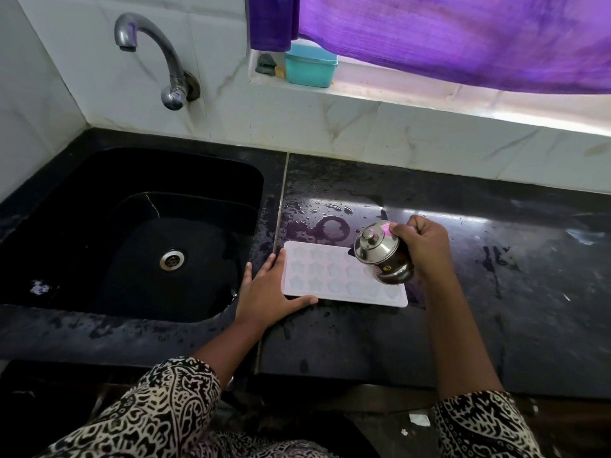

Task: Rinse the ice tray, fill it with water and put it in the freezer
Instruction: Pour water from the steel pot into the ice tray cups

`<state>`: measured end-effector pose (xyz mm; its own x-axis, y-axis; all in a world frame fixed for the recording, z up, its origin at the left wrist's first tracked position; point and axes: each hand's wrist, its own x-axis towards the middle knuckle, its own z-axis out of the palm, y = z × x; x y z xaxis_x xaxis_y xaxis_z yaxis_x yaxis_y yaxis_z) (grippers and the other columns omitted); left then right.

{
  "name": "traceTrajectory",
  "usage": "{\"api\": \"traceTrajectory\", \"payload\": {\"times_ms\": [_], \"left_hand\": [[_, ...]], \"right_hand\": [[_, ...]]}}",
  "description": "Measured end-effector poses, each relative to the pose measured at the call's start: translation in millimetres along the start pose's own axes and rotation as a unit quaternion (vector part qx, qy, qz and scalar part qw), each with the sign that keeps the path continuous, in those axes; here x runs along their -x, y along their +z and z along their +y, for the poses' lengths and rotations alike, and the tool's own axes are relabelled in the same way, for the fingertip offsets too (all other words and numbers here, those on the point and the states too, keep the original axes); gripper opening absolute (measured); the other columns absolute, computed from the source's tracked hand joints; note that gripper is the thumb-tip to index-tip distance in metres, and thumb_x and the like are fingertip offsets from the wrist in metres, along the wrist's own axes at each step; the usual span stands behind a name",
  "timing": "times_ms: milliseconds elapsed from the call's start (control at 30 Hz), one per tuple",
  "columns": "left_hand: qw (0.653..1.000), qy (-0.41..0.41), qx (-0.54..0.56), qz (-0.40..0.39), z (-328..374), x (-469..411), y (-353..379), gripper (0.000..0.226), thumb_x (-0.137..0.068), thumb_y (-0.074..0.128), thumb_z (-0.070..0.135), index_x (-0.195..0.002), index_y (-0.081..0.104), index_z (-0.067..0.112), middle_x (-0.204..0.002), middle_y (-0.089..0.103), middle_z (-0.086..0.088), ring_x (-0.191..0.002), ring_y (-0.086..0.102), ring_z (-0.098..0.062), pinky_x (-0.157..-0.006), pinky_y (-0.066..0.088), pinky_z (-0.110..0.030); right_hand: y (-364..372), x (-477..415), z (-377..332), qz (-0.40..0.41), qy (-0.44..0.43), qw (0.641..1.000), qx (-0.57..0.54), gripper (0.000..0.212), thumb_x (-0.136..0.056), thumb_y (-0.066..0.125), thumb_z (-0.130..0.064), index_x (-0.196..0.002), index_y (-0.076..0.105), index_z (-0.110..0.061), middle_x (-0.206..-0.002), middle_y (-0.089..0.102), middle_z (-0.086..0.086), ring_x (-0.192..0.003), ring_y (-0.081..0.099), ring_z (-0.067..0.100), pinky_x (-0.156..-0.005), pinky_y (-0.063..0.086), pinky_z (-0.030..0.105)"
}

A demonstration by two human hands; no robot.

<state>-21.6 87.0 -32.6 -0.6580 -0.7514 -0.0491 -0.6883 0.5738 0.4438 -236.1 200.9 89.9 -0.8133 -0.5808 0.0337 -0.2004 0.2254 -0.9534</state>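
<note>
Loose elbow-length sleeves [172, 401] in a black-and-white swirling paisley print.

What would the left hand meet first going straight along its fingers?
Left hand, flat against the left edge of the ice tray, points toward the wall. Ahead: only wet countertop, then probably the tiled backsplash; depth unclear.

Left hand [267, 289] touches ice tray [330, 276]; right hand [423, 246] holds steel pot [380, 256] tilted above.

Glossy steel pot [383, 256] — matt plastic tray [334, 276] — wet polished counter [496, 292].
</note>
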Motion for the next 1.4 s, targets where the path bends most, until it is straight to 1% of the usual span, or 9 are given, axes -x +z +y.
{"api": "traceTrajectory", "payload": {"times_ms": [233, 300, 433, 500, 600, 767, 1000, 1167, 1400], "left_hand": [[1.0, -0.005, -0.009, -0.006, 1, 0, -1, 0.124, -0.061, 0.04, 0.091, -0.154, -0.001, 0.021, -0.16, 0.02, 0.005, -0.148, 0.007, -0.005, -0.119, -0.006, -0.041], [1.0, -0.005, -0.011, -0.006, 1, 0, -1, 0.125, -0.06, 0.039, 0.092, -0.154, -0.001, 0.021, -0.16, 0.02, 0.005, -0.148, 0.007, -0.005, -0.119, -0.006, -0.041], [1.0, -0.005, -0.009, -0.007, 0, 1, 0, 0.125, -0.059, 0.038, 0.092, -0.155, -0.001, 0.021, -0.16, 0.02, 0.005, -0.148, 0.007, -0.006, -0.119, -0.005, -0.042], [1.0, -0.003, -0.007, -0.006, 0, 0, 0, 0.127, -0.057, 0.035, 0.093, -0.155, 0.0, 0.021, -0.16, 0.02, 0.005, -0.148, 0.008, -0.006, -0.12, -0.005, -0.042], [1.0, -0.002, -0.002, -0.006, -1, -1, 1, 0.128, -0.055, 0.032, 0.095, -0.155, 0.0, 0.021, -0.16, 0.019, 0.005, -0.148, 0.007, -0.006, -0.119, -0.005, -0.043], [1.0, -0.002, 0.004, -0.001, -1, 0, 2, 0.128, -0.055, 0.034, 0.094, -0.155, 0.001, 0.021, -0.16, 0.019, 0.005, -0.148, 0.008, -0.006, -0.119, -0.005, -0.043], [1.0, -0.004, 0.002, -0.003, 0, 0, 1, 0.13, -0.052, 0.03, 0.096, -0.155, 0.001, 0.022, -0.16, 0.021, 0.005, -0.148, 0.007, -0.005, -0.119, -0.006, -0.042], [1.0, -0.003, 0.005, -0.002, 0, 0, 1, 0.129, -0.054, 0.033, 0.095, -0.155, 0.001, 0.021, -0.16, 0.021, 0.005, -0.148, 0.007, -0.005, -0.119, -0.006, -0.042], [1.0, -0.004, -0.001, -0.002, 0, 0, 1, 0.126, -0.057, 0.037, 0.093, -0.155, 0.001, 0.022, -0.16, 0.02, 0.006, -0.148, 0.008, -0.005, -0.119, -0.006, -0.042]], "right_hand": [[-1, -1, -1, -0.004, -0.003, 1.0, 0.021, 0.033, -0.08, 0.067, -0.012, -0.058, 0.044, -0.017, -0.06, 0.052, 0.004, -0.06, 0.051, 0.018, -0.057, 0.045, 0.028], [-1, -1, -1, -0.005, -0.001, 1.0, 0.022, 0.032, -0.081, 0.067, -0.011, -0.059, 0.044, -0.017, -0.06, 0.053, 0.004, -0.06, 0.052, 0.018, -0.055, 0.045, 0.026], [-3, -1, -3, 0.0, -0.006, 1.0, 0.021, 0.036, -0.081, 0.066, -0.009, -0.057, 0.041, -0.017, -0.056, 0.049, 0.002, -0.054, 0.048, 0.013, -0.043, 0.041, 0.014], [-4, -2, -4, -0.002, -0.011, 1.0, 0.026, 0.036, -0.081, 0.066, -0.009, -0.057, 0.04, -0.017, -0.056, 0.048, 0.002, -0.054, 0.046, 0.013, -0.042, 0.04, 0.013], [-5, -3, -4, -0.007, -0.011, 0.999, 0.037, 0.035, -0.081, 0.066, -0.01, -0.058, 0.041, -0.017, -0.059, 0.05, 0.003, -0.058, 0.048, 0.015, -0.048, 0.043, 0.02], [-8, -5, -3, 0.002, -0.013, 0.999, 0.03, 0.034, -0.078, 0.067, -0.012, -0.057, 0.041, -0.017, -0.062, 0.047, 0.01, -0.062, 0.045, 0.019, -0.056, 0.041, 0.028], [-9, -5, -4, 0.005, -0.016, 1.0, 0.015, 0.036, -0.078, 0.067, -0.009, -0.056, 0.04, -0.018, -0.055, 0.045, 0.001, -0.053, 0.042, 0.012, -0.051, 0.038, 0.023], [-12, -7, -3, 0.004, -0.018, 1.0, 0.01, 0.033, -0.077, 0.068, -0.012, -0.058, 0.041, -0.018, -0.058, 0.047, 0.004, -0.059, 0.046, 0.017, -0.056, 0.042, 0.027], [-13, -7, -6, 0.002, -0.03, 0.999, 0.014, 0.032, -0.08, 0.067, -0.011, -0.059, 0.043, -0.016, -0.058, 0.051, 0.0, -0.058, 0.05, 0.014, -0.055, 0.044, 0.026]]}}
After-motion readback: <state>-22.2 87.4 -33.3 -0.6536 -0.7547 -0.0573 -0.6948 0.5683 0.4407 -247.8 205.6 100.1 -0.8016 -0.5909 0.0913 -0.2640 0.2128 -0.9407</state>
